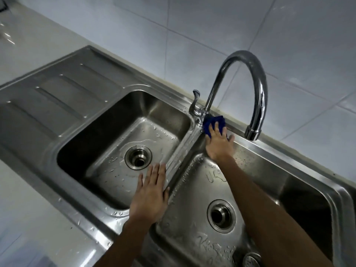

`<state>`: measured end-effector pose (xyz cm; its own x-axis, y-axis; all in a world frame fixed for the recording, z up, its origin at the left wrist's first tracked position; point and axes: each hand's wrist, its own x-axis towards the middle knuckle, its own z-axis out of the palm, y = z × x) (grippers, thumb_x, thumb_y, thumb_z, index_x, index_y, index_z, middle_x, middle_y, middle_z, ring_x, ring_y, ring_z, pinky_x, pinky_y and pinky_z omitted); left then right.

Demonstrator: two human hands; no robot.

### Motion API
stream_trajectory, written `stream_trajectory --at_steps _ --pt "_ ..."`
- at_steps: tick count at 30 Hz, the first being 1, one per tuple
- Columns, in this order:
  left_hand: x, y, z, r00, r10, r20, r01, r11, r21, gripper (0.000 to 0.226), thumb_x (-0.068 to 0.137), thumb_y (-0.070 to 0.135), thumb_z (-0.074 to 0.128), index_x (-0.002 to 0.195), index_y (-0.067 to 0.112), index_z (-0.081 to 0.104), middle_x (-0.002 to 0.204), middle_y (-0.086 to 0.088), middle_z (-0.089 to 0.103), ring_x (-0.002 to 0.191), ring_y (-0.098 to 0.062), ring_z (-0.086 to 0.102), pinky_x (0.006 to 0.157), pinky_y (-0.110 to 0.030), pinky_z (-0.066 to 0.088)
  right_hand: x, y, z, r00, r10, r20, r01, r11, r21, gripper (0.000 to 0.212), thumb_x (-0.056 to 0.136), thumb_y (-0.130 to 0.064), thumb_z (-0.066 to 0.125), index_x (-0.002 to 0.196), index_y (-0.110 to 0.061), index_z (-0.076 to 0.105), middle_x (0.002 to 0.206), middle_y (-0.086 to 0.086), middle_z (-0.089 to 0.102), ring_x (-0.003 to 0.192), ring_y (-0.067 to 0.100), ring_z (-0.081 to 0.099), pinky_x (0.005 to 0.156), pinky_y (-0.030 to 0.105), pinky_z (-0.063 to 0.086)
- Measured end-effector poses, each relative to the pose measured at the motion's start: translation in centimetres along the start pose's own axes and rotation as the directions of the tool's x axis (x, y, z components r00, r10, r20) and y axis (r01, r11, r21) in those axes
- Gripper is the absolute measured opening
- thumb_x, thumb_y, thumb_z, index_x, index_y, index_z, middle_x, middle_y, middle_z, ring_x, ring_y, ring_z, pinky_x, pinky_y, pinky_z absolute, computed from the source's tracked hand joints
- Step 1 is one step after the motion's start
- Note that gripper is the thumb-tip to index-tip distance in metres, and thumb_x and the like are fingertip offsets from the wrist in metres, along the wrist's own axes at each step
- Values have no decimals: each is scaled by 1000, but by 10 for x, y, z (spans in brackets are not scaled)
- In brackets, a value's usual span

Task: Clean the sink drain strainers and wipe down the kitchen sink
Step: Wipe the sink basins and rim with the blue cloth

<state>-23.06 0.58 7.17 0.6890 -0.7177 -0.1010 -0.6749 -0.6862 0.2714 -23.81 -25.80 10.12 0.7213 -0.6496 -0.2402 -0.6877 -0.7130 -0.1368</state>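
Note:
A stainless steel double sink [185,140] fills the view, wet with droplets. My right hand [218,142] presses a blue cloth [213,122] flat against the back rim, just right of the tap base. My left hand [151,195] lies flat with straight fingers on the divider between the two bowls, holding nothing. The left bowl's drain [138,156] and the right bowl's drain [221,215] both stand without strainers. A round metal strainer [251,261] lies in the right bowl at the bottom edge of the view.
A chrome gooseneck tap [248,78] arches over the right bowl, its lever handle [194,102] to the left of the base. A ribbed draining board [57,95] extends left. Pale worktop [25,218] and a tiled wall [269,26] surround the sink.

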Motion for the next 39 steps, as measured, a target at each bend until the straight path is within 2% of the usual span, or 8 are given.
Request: stream_trajectory --at_steps 3,6,8,13,17,26,35,39 --pt "2 -2 2 1000 -11 -11 11 1000 9 67 97 44 21 149 15 -10 156 -4 -10 144 -23 -11 115 -41 -4 -30 -19 12 987 -147 58 143 987 67 52 104 -39 17 152 -31 0 160 -5 -8 148 20 -7 119 50 -4" --pt "-4 -5 -3 1000 1 4 -1 997 73 66 97 49 21 149 9 16 154 -13 21 142 -29 17 119 -45 9 -63 -43 28 951 -301 68 295 952 85 52 104 -37 21 152 -33 1 159 -9 -8 148 17 -9 117 42 -8" --pt "-24 -16 -7 1000 -7 -10 8 997 77 66 96 52 22 146 10 24 150 -13 28 139 -31 27 116 -44 3 -57 -44 26 944 -323 65 321 946 43 52 104 -39 21 152 -34 2 159 -11 -8 148 17 -10 118 44 -7" --pt "-99 -68 -22 961 -225 -162 238 969 69 70 93 57 19 146 13 27 154 -9 23 145 -24 11 117 -38 -7 -5 -44 6 965 -211 153 212 977 14 53 103 -42 17 153 -32 4 161 -7 -9 149 21 -10 119 53 -2" --pt "-117 -75 -26 886 -416 -206 417 908 -43 73 92 52 15 148 8 5 158 -8 3 146 -18 -10 115 -29 -19 -25 -57 18 972 -202 123 200 979 32 54 103 -44 16 153 -31 3 161 -6 -10 148 22 -12 118 54 -2" --pt "-122 -64 -26 865 -453 -214 443 892 -94 74 87 54 2 148 13 -8 157 -6 -13 143 -18 -19 118 -40 -8 -205 -100 73 769 -616 171 610 787 89 61 93 -48 7 152 -34 4 161 -10 -5 148 20 -13 115 53 -9" --pt "-130 -64 -34 903 -412 -126 413 911 -13 83 76 57 -14 148 13 -13 156 -5 -16 141 -18 -22 116 -39 -13 -114 -74 25 907 -347 237 360 933 -13 54 103 -43 16 153 -32 -1 161 -7 -14 148 21 -12 116 56 -7" --pt "-131 -90 -44 916 -379 -128 392 916 90 82 77 55 -17 148 16 -10 157 -5 -12 138 -16 -23 112 -38 -17 -152 -91 37 783 -556 279 597 797 -86 53 102 -45 13 152 -36 -2 161 -7 -11 148 22 -11 116 54 -7"
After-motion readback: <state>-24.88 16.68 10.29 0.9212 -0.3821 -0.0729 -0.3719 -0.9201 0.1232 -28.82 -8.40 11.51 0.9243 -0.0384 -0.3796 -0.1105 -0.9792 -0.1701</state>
